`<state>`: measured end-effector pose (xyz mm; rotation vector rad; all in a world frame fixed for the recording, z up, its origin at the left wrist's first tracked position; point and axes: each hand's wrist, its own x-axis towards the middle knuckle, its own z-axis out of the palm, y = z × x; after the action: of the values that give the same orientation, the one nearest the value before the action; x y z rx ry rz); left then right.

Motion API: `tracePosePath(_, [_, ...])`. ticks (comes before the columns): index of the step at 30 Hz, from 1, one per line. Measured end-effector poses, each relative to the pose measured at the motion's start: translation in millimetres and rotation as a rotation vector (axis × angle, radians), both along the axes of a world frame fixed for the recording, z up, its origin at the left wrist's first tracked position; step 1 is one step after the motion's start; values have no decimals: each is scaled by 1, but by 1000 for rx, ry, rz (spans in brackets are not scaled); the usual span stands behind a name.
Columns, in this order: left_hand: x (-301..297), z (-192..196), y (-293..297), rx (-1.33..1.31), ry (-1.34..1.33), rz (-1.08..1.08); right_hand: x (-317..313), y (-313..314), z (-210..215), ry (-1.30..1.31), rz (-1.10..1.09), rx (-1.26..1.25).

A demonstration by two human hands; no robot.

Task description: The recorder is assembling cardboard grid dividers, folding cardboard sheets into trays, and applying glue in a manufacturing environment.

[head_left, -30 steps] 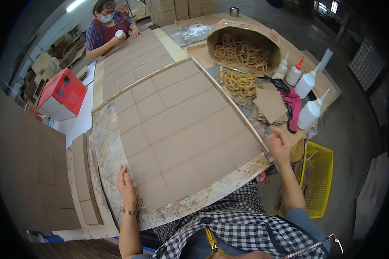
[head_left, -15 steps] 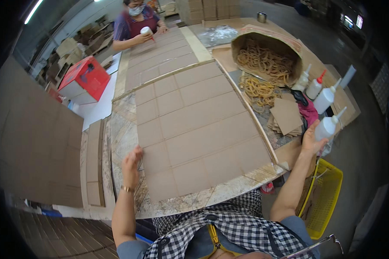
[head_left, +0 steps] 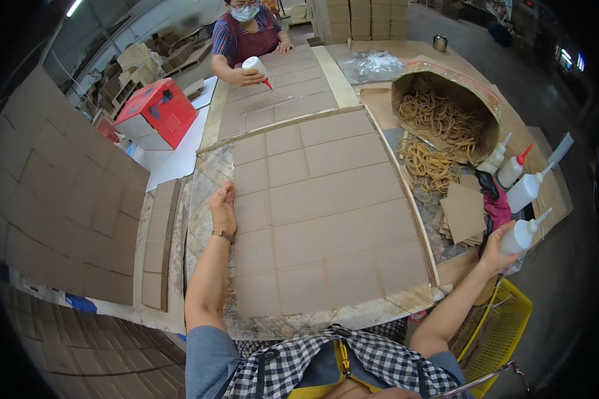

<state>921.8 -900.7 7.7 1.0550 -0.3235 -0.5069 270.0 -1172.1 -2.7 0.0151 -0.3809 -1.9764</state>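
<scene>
My right hand [head_left: 495, 249] is wrapped round a white squeeze bottle [head_left: 518, 238] with a pointed nozzle, at the right edge of the table. Against the left side of a large panel of brown cardboard pieces [head_left: 329, 219] rests my left hand [head_left: 223, 207], its fingers outstretched and touching the edge. The pieces lie in rows, with narrow seams between them. A thin wooden strip [head_left: 412, 199] borders the panel on the right, and another strip [head_left: 293, 122] runs along its far side.
Beside my right hand stand more squeeze bottles [head_left: 524, 191], a stack of cardboard squares [head_left: 463, 211] and a sack [head_left: 491, 100] of rubber bands. Across the table, a masked co-worker [head_left: 249, 36] tips a red-nozzled bottle [head_left: 254, 65] over another panel. A red box [head_left: 173, 113] sits left; a yellow basket [head_left: 512, 319] stands below right.
My left hand has slid away from me along the panel's left edge. My right hand still holds the bottle in about the same place. The whole view has shifted slightly.
</scene>
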Motion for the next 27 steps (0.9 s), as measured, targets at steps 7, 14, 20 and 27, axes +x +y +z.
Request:
tracePosePath(7, [3,3,2,67,-114,-119,45,68,47,365,267,-141])
tracePosePath(14, [-36,35,24,367,-533,-70,89,90,74,811,210,56])
tracePosePath(20, [-136,38,141,539,-399,-123,134,66,90,645,640,-241])
tracePosePath(27, [-162,39,150,448,-463,-175,284,24,135,1133,623,73])
